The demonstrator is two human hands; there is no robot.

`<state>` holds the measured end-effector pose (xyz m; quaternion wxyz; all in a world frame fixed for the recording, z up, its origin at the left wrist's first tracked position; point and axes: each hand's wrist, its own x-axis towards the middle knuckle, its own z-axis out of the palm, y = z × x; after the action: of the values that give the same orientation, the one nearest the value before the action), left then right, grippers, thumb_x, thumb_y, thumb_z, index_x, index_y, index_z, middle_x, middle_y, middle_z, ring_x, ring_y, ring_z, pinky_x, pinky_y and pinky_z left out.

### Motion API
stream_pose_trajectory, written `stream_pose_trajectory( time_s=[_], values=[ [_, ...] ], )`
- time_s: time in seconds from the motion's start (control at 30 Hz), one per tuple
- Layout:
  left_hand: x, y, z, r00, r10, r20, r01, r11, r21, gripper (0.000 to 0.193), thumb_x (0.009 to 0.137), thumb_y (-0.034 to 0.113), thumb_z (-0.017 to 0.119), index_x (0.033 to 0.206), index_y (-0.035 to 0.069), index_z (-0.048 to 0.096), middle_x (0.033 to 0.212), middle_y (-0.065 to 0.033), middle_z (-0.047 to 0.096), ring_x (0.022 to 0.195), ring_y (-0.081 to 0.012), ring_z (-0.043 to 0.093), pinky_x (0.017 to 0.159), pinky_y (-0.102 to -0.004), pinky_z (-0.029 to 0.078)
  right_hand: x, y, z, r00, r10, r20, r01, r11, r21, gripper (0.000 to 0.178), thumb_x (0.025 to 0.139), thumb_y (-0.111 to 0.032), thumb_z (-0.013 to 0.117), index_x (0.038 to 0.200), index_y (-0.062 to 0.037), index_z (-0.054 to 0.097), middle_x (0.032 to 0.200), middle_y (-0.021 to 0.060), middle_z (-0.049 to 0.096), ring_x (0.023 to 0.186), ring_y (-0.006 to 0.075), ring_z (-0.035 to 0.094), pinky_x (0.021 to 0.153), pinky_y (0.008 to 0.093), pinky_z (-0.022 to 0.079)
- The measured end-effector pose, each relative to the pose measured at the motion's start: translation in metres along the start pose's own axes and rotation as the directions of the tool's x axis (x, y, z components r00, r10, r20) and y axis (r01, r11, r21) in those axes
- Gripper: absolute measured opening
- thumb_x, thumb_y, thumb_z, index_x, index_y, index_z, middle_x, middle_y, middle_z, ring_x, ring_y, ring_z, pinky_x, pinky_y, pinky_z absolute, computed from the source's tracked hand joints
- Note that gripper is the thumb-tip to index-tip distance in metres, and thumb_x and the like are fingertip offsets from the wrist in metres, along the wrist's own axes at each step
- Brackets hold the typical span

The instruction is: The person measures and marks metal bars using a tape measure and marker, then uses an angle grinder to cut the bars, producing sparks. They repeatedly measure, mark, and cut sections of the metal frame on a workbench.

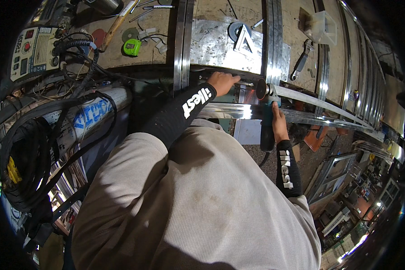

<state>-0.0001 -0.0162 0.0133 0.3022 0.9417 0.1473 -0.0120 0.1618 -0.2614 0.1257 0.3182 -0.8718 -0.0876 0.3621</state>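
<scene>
My right hand [279, 123] is wrapped round the body of an angle grinder [267, 128], which has a dark handle and teal parts. Its reddish disc [261, 89] faces left, and orange sparks show just beside it. My left hand [223, 83] is closed at the bench's near edge, left of the disc. A narrow shiny metal piece [245, 83] runs from its fingertips toward the disc; whether the fingers grip it is hard to make out. Below both hands a shiny metal bar [234, 110] crosses sideways. Black sleeves cover both forearms.
Metal tubes [182, 45] lie across the wooden bench. On it are a green tape measure [131, 47], a hammer [117, 24], an adjustable wrench [303, 60], a white triangular square [244, 41] and a clear plastic container [324, 28]. A welding machine [36, 53], cables and a gas cylinder [92, 110] stand left.
</scene>
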Motion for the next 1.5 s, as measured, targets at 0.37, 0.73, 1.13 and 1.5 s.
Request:
stream_pose_trajectory(
  time_s=[0.37,0.73,1.13,1.5],
  values=[
    [-0.003,0.000,0.003,1.000,0.008,-0.030,-0.010,0.999,-0.046,0.026,0.095,0.016,0.060,0.121,0.013,0.061,0.096,-0.0165,0.069,0.093,-0.0386,0.072,0.079,-0.0519,0.057,0.011,0.014,-0.002,1.000,0.015,0.017,-0.015,1.000,-0.011,0.093,0.097,-0.072,0.055,0.123,0.0172,0.062,0.097,0.0083,0.060,0.087,0.0167,0.050,0.083,0.0278,0.044],
    [-0.004,0.005,-0.009,0.996,0.043,-0.084,-0.047,0.998,-0.051,0.026,0.094,0.014,0.061,0.120,0.012,0.062,0.096,-0.0161,0.069,0.092,-0.0381,0.071,0.077,-0.0502,0.058,0.002,0.010,-0.004,0.999,-0.038,0.002,0.038,0.997,-0.070,0.101,0.095,-0.075,0.053,0.131,0.0196,0.055,0.106,0.0172,0.063,0.097,0.0232,0.056,0.091,0.0322,0.045],
    [-0.009,0.011,-0.004,0.997,0.036,-0.067,-0.040,0.997,-0.065,0.028,0.095,0.018,0.062,0.122,0.012,0.061,0.098,-0.0156,0.069,0.092,-0.0386,0.071,0.078,-0.0513,0.056,0.009,0.024,-0.006,0.998,-0.048,0.050,0.049,0.999,-0.020,0.105,0.096,-0.074,0.052,0.145,0.0186,0.044,0.141,0.0305,0.057,0.135,0.0339,0.053,0.115,0.0378,0.037],
    [-0.023,0.026,-0.027,0.991,-0.129,-0.018,0.123,0.970,-0.210,0.028,0.100,0.021,0.058,0.127,0.013,0.061,0.106,-0.0185,0.069,0.098,-0.0420,0.069,0.084,-0.0544,0.055,-0.007,0.030,-0.003,0.991,-0.071,0.115,0.024,0.930,0.367,0.078,0.103,-0.061,0.054,0.135,0.0102,0.058,0.120,0.0127,0.066,0.104,0.0207,0.056,0.098,0.0326,0.044]
  ],
)
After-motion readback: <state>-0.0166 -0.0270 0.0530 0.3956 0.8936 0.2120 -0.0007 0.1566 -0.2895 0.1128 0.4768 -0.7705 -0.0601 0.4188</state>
